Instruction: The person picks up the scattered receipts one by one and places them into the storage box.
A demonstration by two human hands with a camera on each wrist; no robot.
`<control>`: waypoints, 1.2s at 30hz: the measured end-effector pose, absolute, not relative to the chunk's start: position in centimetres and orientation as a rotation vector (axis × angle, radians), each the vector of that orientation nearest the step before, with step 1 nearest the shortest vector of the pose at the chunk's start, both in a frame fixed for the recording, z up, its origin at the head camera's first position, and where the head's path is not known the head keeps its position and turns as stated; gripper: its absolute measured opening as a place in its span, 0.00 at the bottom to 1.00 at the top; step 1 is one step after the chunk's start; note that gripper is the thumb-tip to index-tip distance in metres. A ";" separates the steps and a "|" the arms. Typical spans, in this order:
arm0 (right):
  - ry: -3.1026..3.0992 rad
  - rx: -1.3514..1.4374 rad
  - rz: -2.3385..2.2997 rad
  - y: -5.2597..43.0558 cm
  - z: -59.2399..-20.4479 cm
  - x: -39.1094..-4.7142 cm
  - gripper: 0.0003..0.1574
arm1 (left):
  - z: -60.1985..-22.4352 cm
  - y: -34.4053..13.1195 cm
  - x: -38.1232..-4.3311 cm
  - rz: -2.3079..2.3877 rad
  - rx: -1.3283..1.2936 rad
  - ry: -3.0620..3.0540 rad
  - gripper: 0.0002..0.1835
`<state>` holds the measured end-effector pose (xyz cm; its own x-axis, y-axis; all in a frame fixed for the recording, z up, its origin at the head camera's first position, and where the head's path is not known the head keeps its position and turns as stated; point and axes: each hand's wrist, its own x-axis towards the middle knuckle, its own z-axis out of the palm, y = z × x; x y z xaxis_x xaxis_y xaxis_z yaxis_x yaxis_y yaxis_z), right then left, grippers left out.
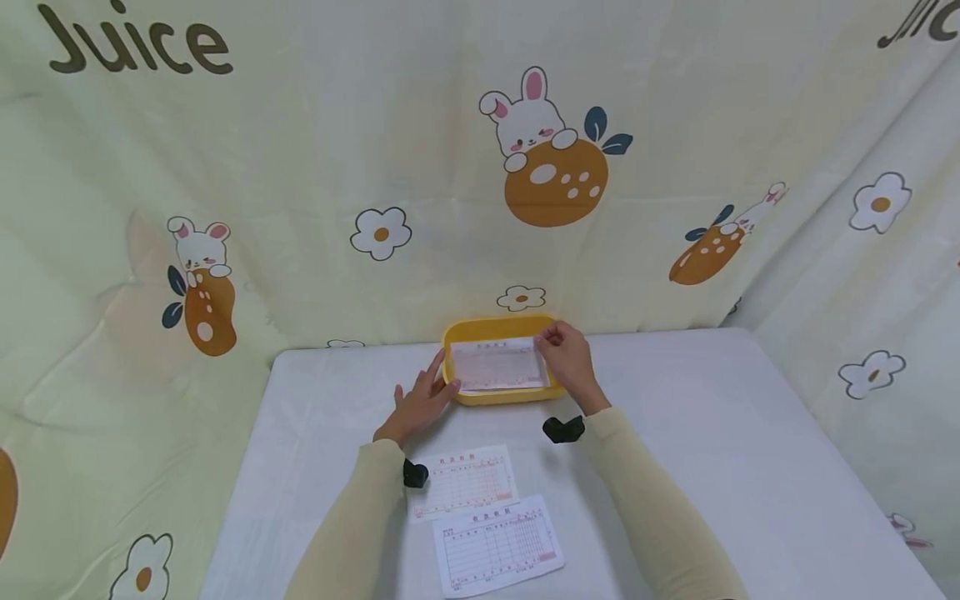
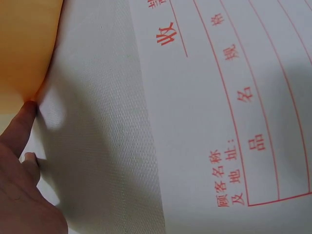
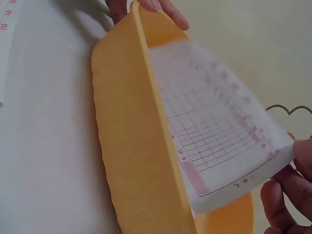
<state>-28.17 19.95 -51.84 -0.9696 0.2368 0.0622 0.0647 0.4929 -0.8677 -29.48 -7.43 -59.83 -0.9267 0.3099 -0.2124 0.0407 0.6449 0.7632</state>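
A yellow plastic basket (image 1: 510, 398) stands at the far edge of the table, with a printed receipt form (image 1: 498, 367) inside it. My right hand (image 1: 567, 358) pinches the form's right corner between thumb and fingers; in the right wrist view the form (image 3: 219, 126) slants up out of the basket (image 3: 131, 117). My left hand (image 1: 422, 402) touches the basket's left side, fingers spread along its wall. In the left wrist view, a fingertip of the left hand (image 2: 24, 165) meets the basket's yellow wall (image 2: 29, 44).
Two more receipt forms lie on the white table (image 1: 315, 467) between the forearms: a red-printed one (image 1: 465, 483) and, overlapping it in front, a darker-printed one (image 1: 498, 546). A patterned curtain (image 1: 420, 150) hangs right behind the basket and at both sides.
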 end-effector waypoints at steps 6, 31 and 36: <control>-2.593 -0.290 1.408 20.1 -52.1 -28.1 0.08 | -59.9 -7.4 -29.5 1.154 0.251 2.546 0.43; -2.635 -0.214 1.411 21.7 -51.7 -27.3 0.23 | -59.5 -7.2 -29.4 1.162 0.238 2.524 0.43; -2.621 -0.216 1.438 22.1 -51.3 -26.7 0.22 | -59.7 -7.3 -29.5 1.162 0.253 2.521 0.43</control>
